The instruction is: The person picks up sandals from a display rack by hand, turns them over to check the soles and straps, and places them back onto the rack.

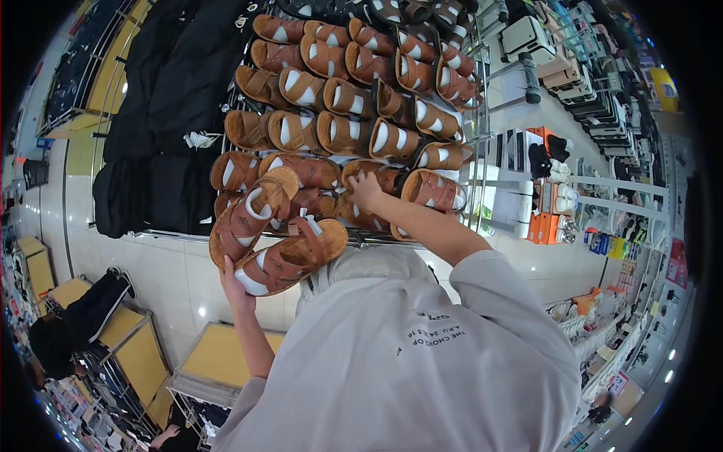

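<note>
Brown sandals (pixel 280 265), a pair, sit gripped in my left hand (pixel 238 286), near the front row (pixel 310 172); my right hand (pixel 367 190) touches a displayed sandal (pixel 389 178), grip unclear: light touch, steady left.

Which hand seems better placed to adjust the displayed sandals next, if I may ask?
Probably the right hand: it is at the displayed sandals, whereas the left hand holds two loose sandals.

Upside down on grey shirt (pixel 467 369): reads "THE CHO…" and "OF" | also "A.P.U. 24…", partly creased | larger letters, perhaps "SPE", cut short | too blurred to read on wall sign (pixel 619 383)
</note>
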Motion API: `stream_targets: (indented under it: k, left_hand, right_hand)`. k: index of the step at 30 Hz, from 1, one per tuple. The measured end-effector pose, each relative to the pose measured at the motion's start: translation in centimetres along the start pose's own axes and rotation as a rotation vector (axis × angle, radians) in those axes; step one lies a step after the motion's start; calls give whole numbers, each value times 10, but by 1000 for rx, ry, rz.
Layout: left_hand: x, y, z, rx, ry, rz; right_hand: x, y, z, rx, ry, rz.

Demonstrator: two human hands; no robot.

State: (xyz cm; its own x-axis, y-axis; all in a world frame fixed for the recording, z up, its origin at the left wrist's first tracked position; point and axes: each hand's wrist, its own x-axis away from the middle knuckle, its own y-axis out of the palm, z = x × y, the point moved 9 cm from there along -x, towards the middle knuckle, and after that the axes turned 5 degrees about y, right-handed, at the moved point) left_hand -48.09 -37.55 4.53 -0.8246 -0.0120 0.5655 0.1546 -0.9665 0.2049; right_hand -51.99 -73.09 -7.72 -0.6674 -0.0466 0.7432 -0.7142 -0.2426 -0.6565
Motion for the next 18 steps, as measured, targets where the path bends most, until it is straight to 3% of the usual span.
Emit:
stream_targets:
  k: [6,10,18]
  left_hand:
    - [-2,12,29,-104,83,31]
    - [-4,26,54,-176,162,-12]
    - [-20,73,79,-312,172,-121]
  right_hand:
    - [-54,49,-17,-18,233,-366]
    - [-35,50,-17,-9,139,-283]
    - [66,-7,16,-62,64,193]
